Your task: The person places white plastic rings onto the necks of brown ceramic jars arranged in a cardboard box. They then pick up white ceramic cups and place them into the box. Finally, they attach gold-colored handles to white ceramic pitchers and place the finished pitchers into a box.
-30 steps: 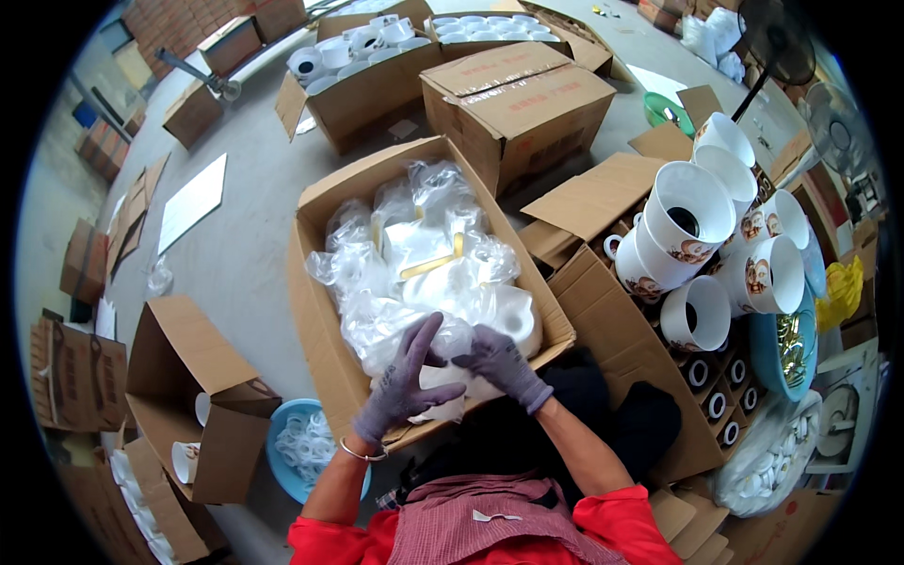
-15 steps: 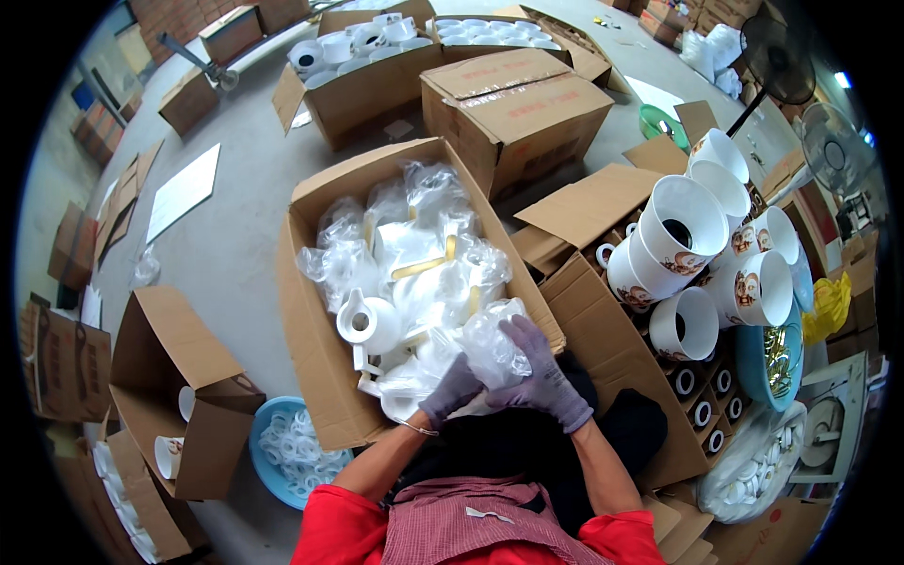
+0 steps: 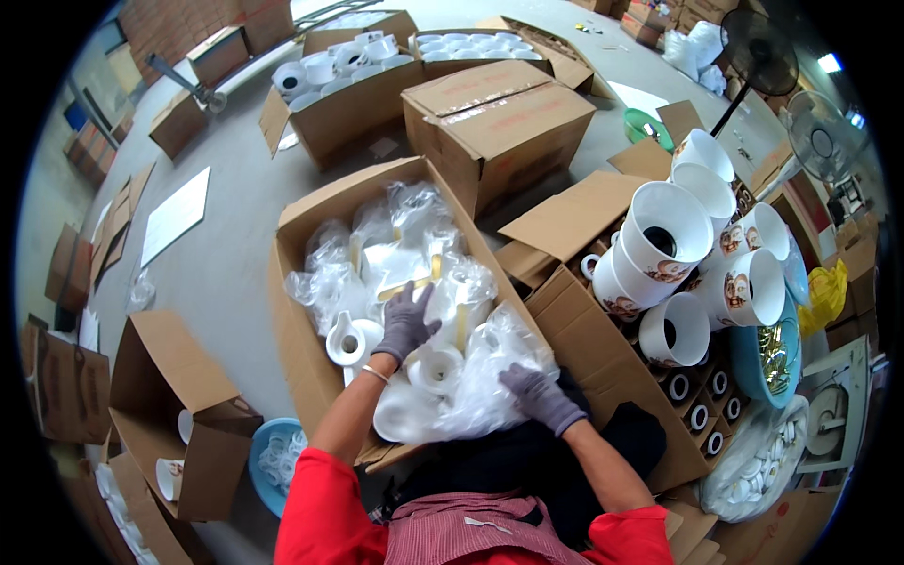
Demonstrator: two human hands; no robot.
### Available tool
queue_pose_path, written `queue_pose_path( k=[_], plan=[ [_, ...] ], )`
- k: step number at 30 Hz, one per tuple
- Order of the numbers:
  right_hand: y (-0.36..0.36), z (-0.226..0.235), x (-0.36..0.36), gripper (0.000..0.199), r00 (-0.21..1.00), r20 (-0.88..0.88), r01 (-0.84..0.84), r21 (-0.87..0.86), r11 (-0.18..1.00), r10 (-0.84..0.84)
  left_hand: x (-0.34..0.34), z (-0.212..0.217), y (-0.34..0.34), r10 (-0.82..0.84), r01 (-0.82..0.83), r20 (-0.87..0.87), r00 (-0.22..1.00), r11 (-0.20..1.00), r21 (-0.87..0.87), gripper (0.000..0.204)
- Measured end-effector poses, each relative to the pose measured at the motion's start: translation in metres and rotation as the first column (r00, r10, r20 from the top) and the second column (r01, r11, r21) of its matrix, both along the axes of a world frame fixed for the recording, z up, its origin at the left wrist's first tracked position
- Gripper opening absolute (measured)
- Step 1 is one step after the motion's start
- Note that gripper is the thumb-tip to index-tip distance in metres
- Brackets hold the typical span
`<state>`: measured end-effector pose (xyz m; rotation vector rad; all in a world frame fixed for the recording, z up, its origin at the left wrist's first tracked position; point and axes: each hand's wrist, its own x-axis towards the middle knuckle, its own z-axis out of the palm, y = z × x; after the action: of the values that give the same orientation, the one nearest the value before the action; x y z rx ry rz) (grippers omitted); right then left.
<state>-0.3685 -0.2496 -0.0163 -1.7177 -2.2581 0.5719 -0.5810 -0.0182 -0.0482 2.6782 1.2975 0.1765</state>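
The clear plastic bag (image 3: 504, 358) lies crumpled over the near right part of the open carton (image 3: 303, 363) in front of me, bunched against a white piece with a round opening (image 3: 435, 369). My right hand (image 3: 544, 395) is at the bag's right side, fingers bent and touching the film; I cannot tell whether that grip pinches it. My left hand (image 3: 403, 330) is over the middle of the carton, its grip wide, fingers spread and pointing away from me above the wrapped white pieces.

Just left of that hand, a bare white spouted piece (image 3: 348, 341) shows its round hole. Farther in, more pieces sit in clear wrapping (image 3: 414, 209), with yellow strips (image 3: 435, 267) among them.

Outside the carton, to my right, white tubs (image 3: 667, 226) with printed pictures stand stacked and tilted over a divided box (image 3: 603, 377). Beyond them is a blue basin (image 3: 796, 372) of gold-coloured pieces, and nearer me a clear sack of white parts (image 3: 758, 466). To my left, a light-blue basin (image 3: 260, 471) holds translucent rings, beside a small open box (image 3: 219, 461). A closed carton (image 3: 499, 122) sits beyond mine on the grey floor (image 3: 245, 198).
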Motion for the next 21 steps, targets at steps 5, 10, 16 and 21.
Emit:
queue_pose_path(
  k=[5,10,16,21],
  plan=[
    [0.007,-0.004,-0.012,0.046,0.996,0.008,0.089,-0.173,0.981,-0.089,0.062,-0.015,0.028,-0.365,0.388,-0.366,0.856,0.922,-0.010,0.097],
    [0.011,-0.011,-0.010,0.048,0.991,-0.037,0.122,-0.091,0.988,-0.126,0.080,-0.067,0.067,-0.380,0.394,-0.350,0.856,0.918,-0.033,0.026],
    [0.003,0.012,0.002,0.058,0.906,-0.178,0.393,0.023,0.919,-0.383,0.019,-0.005,0.076,-0.080,0.322,0.652,0.754,0.910,-0.260,0.016],
    [0.013,0.015,-0.003,0.073,0.922,-0.240,0.321,0.034,0.947,-0.304,-0.019,0.051,0.032,-0.276,0.412,0.596,0.754,0.906,-0.101,0.008]
  ],
)
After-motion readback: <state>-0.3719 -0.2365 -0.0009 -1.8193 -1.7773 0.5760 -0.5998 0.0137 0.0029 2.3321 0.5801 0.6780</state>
